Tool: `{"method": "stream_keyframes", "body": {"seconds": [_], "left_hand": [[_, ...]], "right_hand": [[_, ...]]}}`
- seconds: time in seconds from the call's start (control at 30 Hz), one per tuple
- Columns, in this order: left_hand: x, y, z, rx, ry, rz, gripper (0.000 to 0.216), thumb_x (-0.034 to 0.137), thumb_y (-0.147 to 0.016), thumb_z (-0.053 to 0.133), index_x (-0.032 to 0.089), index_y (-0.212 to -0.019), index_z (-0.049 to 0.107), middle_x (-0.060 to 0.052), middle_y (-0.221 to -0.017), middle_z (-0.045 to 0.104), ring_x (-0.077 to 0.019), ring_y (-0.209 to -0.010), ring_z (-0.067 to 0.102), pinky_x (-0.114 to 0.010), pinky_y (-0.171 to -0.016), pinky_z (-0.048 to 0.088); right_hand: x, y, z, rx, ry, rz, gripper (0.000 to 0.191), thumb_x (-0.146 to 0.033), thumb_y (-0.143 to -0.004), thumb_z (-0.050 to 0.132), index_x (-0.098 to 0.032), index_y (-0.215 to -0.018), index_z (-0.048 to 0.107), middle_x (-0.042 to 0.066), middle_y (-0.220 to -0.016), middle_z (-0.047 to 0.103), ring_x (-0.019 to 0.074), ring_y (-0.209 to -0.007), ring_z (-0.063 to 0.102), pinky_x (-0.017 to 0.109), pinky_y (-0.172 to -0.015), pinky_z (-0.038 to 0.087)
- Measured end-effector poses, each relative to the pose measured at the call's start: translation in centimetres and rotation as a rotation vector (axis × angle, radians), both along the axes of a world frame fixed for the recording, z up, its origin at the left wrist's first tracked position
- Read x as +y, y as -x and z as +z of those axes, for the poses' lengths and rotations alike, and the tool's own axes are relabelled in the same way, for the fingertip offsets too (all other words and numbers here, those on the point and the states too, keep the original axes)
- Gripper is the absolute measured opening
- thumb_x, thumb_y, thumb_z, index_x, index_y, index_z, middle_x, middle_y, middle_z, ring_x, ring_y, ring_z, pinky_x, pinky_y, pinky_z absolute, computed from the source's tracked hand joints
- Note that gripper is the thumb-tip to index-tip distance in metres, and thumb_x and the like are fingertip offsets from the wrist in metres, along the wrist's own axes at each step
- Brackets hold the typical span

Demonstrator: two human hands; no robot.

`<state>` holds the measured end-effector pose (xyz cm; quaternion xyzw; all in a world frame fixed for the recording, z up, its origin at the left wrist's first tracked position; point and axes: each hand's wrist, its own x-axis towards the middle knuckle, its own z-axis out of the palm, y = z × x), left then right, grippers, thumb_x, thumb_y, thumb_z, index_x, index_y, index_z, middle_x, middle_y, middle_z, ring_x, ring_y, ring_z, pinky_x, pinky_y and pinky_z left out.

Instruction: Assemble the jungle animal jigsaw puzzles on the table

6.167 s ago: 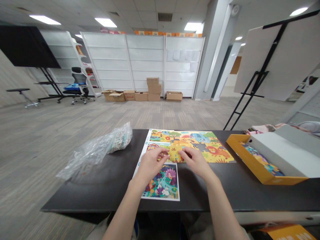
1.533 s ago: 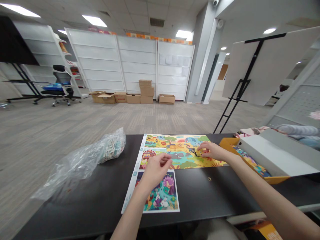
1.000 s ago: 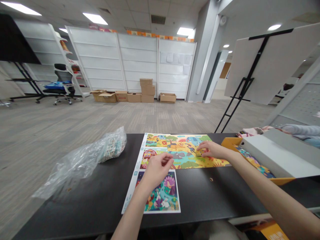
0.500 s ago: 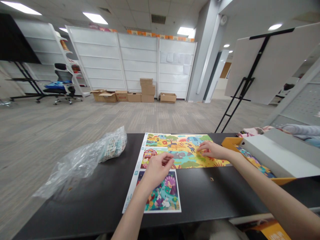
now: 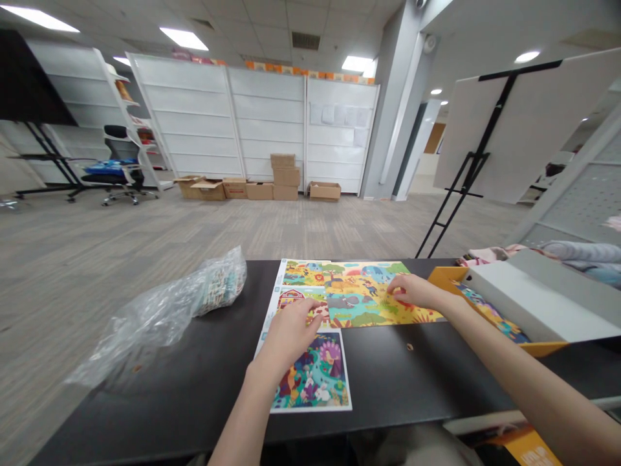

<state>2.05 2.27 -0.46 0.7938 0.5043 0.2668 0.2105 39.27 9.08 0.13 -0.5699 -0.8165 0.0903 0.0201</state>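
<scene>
My left hand point(image 5: 295, 329) hovers over or lightly touches a white-edged sheet point(image 5: 345, 388) printed with several small pictures, among them a red barn and a dark forest scene with white rabbits. Its fingers curve down, with thumb and forefinger apart and nothing visible between them. On the right part of a larger yellow animal picture point(image 5: 356, 302) rests my right hand point(image 5: 412, 291), fingers bent and parted, holding nothing that I can see. This picture shows a hippo, an elephant and a lion-coloured animal, and its left edge overlaps the sheet. Whether it is made of joined pieces is too fine to tell.
On the left of the black table point(image 5: 194, 375) lies a clear plastic bag point(image 5: 194, 291) of small pieces. An open yellow-edged box point(image 5: 514, 304) with colourful contents stands at the right. A small brown scrap point(image 5: 410, 347) lies near the front. An easel point(image 5: 466, 175) stands beyond.
My left hand has shifted slightly left and turned palm down, its thumb now farther from the forefinger. My right hand has moved slightly right, its fingers more bent.
</scene>
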Motion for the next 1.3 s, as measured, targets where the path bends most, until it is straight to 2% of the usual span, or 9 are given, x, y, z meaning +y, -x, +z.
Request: {"method": "stream_keyframes", "body": {"seconds": [0.1, 0.17, 0.3, 0.47, 0.63, 0.9, 1.3], "left_hand": [[-0.1, 0.5, -0.5, 0.224, -0.013, -0.023, 0.036, 0.039, -0.089, 0.056, 0.018, -0.117, 0.067, -0.015, -0.127, 0.067, -0.0336, -0.121, 0.059, -0.045, -0.102, 0.046], [-0.2, 0.7, -0.9, 0.306, 0.008, -0.021, 0.050, 0.046, -0.085, 0.060, 0.017, -0.126, 0.063, -0.018, -0.138, 0.059, -0.0368, -0.131, 0.051, -0.048, -0.108, 0.041], [-0.6, 0.4, -1.4, 0.371, 0.080, -0.007, 0.084, 0.064, -0.079, 0.061, 0.012, -0.145, 0.049, -0.023, -0.156, 0.039, -0.0419, -0.147, 0.031, -0.054, -0.117, 0.029], [-1.1, 0.3, -1.4, 0.406, 0.140, -0.019, 0.107, 0.079, -0.072, 0.057, 0.012, -0.153, 0.038, -0.023, -0.162, 0.026, -0.0433, -0.151, 0.019, -0.056, -0.120, 0.021], [-1.3, 1.3, -1.4, 0.411, 0.148, 0.030, 0.108, 0.078, -0.068, 0.062, 0.014, -0.152, 0.040, -0.023, -0.161, 0.028, -0.0444, -0.151, 0.018, -0.060, -0.118, 0.021], [-1.8, 2.9, -0.7, 0.451, 0.187, 0.094, 0.106, 0.072, -0.069, 0.063, 0.008, -0.151, 0.041, -0.027, -0.160, 0.028, -0.0456, -0.150, 0.019, -0.060, -0.118, 0.021], [-1.7, 2.7, -0.5, 0.471, 0.191, 0.075, 0.105, 0.072, -0.071, 0.061, 0.008, -0.151, 0.040, -0.025, -0.162, 0.026, -0.0464, -0.150, 0.019, -0.060, -0.118, 0.021]], "right_hand": [[-0.5, 0.5, -0.2, -0.012, -0.005, 0.016, 0.023, -0.028, -0.080, 0.060, -0.024, -0.093, 0.080, 0.009, -0.104, 0.076, 0.0282, -0.101, 0.067, 0.037, -0.094, 0.050], [-1.0, 1.1, -0.5, -0.013, -0.055, -0.002, 0.028, -0.036, -0.086, 0.058, -0.023, -0.101, 0.078, 0.011, -0.110, 0.074, 0.0295, -0.107, 0.065, 0.040, -0.099, 0.048], [-2.6, 3.4, -2.4, 0.030, -0.221, -0.063, 0.059, -0.059, -0.094, 0.047, -0.018, -0.134, 0.062, 0.018, -0.140, 0.057, 0.0340, -0.131, 0.050, 0.048, -0.112, 0.037], [-3.8, 6.0, -5.6, 0.015, -0.188, -0.150, 0.079, -0.072, -0.092, 0.038, -0.022, -0.154, 0.040, 0.019, -0.157, 0.037, 0.0394, -0.146, 0.030, 0.056, -0.116, 0.028], [-3.7, 6.2, -6.8, 0.021, -0.191, -0.191, 0.080, -0.074, -0.091, 0.037, -0.026, -0.156, 0.037, 0.015, -0.160, 0.035, 0.0411, -0.147, 0.028, 0.057, -0.116, 0.027], [-3.3, 5.4, -6.5, 0.003, -0.195, -0.165, 0.082, -0.075, -0.092, 0.033, -0.025, -0.157, 0.035, 0.016, -0.159, 0.037, 0.0401, -0.147, 0.029, 0.056, -0.117, 0.027], [-2.4, 4.7, -6.6, -0.025, -0.183, -0.204, 0.084, -0.075, -0.091, 0.034, -0.023, -0.156, 0.037, 0.017, -0.159, 0.036, 0.0409, -0.146, 0.030, 0.055, -0.116, 0.027]]}}
